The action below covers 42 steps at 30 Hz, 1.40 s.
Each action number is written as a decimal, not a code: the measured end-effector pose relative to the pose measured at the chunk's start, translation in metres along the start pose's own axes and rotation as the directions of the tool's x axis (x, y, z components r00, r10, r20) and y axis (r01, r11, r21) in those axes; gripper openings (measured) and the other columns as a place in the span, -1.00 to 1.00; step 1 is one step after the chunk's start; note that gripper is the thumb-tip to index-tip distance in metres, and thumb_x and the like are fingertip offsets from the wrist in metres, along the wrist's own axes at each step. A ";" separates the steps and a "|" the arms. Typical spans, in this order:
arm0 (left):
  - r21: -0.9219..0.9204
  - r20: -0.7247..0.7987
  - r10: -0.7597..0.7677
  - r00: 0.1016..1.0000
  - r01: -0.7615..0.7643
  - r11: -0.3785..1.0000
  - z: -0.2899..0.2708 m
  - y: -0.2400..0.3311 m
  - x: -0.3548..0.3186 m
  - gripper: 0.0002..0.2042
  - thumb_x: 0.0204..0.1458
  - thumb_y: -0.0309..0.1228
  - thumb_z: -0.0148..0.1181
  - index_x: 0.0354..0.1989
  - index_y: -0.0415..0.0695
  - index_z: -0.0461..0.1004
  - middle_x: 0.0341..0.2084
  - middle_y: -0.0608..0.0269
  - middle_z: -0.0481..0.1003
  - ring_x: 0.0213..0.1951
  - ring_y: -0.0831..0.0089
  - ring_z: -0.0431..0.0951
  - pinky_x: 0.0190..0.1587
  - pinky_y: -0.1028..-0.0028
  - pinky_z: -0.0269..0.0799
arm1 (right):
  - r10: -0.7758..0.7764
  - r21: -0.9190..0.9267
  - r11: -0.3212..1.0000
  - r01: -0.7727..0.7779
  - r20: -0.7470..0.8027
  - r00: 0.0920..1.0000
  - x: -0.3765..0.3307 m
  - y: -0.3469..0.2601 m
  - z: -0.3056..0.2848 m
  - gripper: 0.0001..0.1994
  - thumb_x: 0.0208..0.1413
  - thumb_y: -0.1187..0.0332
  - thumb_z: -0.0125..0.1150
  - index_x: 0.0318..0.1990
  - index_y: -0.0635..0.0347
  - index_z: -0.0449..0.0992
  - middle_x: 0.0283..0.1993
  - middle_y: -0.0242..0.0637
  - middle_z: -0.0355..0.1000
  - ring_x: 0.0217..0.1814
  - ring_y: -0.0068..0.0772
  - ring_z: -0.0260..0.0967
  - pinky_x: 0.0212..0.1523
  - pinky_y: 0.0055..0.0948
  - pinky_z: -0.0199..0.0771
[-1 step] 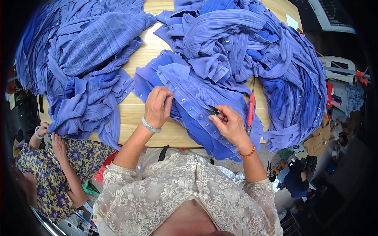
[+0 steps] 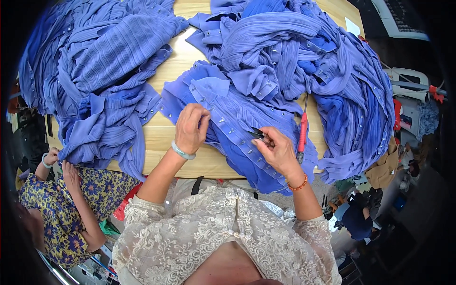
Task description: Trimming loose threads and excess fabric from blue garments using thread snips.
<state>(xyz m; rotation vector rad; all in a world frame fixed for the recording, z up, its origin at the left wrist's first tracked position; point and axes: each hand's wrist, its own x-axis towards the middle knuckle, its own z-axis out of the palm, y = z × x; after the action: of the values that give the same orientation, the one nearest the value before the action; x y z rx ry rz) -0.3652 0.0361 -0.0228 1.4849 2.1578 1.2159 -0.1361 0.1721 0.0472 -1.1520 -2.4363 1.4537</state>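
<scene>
A blue pleated shirt [image 2: 232, 114] with a row of metal snaps lies spread on the wooden table [image 2: 183, 59] in front of me. My left hand [image 2: 191, 127] presses down on its snap placket with fingers bent. My right hand [image 2: 279, 153] grips small dark thread snips [image 2: 258, 134], their tip touching the placket just right of the left hand. A red-handled tool [image 2: 302, 135] lies on the fabric beside my right hand.
Big heaps of the same blue garments cover the table's left [image 2: 95, 61] and right [image 2: 323, 61]. A person in floral clothing [image 2: 52, 209] sits at lower left, hands at the left heap's hanging edge. A white chair [image 2: 408, 78] stands at the right.
</scene>
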 end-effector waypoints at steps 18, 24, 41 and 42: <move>-0.170 0.076 -0.144 0.987 0.155 0.973 0.016 -0.003 0.018 -0.89 -0.08 -0.65 0.20 -0.38 -0.20 0.47 -0.37 0.11 0.41 -0.39 0.15 0.47 -0.31 0.28 0.39 | -0.008 -0.140 0.990 0.006 -0.008 1.000 0.003 -0.002 0.007 -0.73 0.06 0.31 0.38 -0.14 0.25 0.53 -0.39 -0.21 0.45 -0.46 -0.30 0.47 -0.43 -0.37 0.45; -0.202 0.042 -0.114 0.993 0.120 0.972 0.001 0.000 0.012 -0.85 -0.11 -0.70 0.19 -0.35 -0.23 0.47 -0.36 0.06 0.41 -0.34 0.13 0.47 -0.22 0.31 0.41 | -0.022 -0.131 0.991 0.021 -0.005 1.000 0.006 -0.013 0.009 -0.71 0.07 0.30 0.37 -0.10 0.21 0.54 -0.39 -0.22 0.44 -0.46 -0.29 0.46 -0.43 -0.35 0.45; -0.164 -0.002 0.024 1.000 -0.024 0.986 -0.005 0.014 0.003 -0.84 -0.09 -0.72 0.10 -0.32 -0.26 0.37 -0.33 -0.03 0.39 -0.29 0.02 0.45 -0.21 0.22 0.38 | -0.252 -0.367 0.891 0.266 0.087 0.964 0.031 -0.033 0.041 -0.59 0.15 0.26 0.27 0.17 -0.03 0.46 -0.36 -0.24 0.40 -0.44 -0.10 0.47 -0.49 -0.19 0.45; -0.180 -0.005 0.008 1.000 -0.009 0.984 -0.005 0.016 0.002 -0.84 -0.09 -0.72 0.10 -0.32 -0.26 0.37 -0.34 -0.03 0.39 -0.29 0.03 0.44 -0.21 0.23 0.38 | -0.265 -0.384 0.880 0.279 0.091 0.960 0.033 -0.035 0.044 -0.61 0.16 0.25 0.26 0.16 -0.03 0.46 -0.37 -0.23 0.42 -0.44 -0.09 0.48 -0.49 -0.19 0.45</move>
<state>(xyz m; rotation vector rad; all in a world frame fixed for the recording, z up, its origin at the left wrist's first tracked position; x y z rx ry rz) -0.3587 0.0377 -0.0071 1.4185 1.9861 1.3771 -0.1975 0.1523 0.0405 -0.7855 -2.8599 0.9378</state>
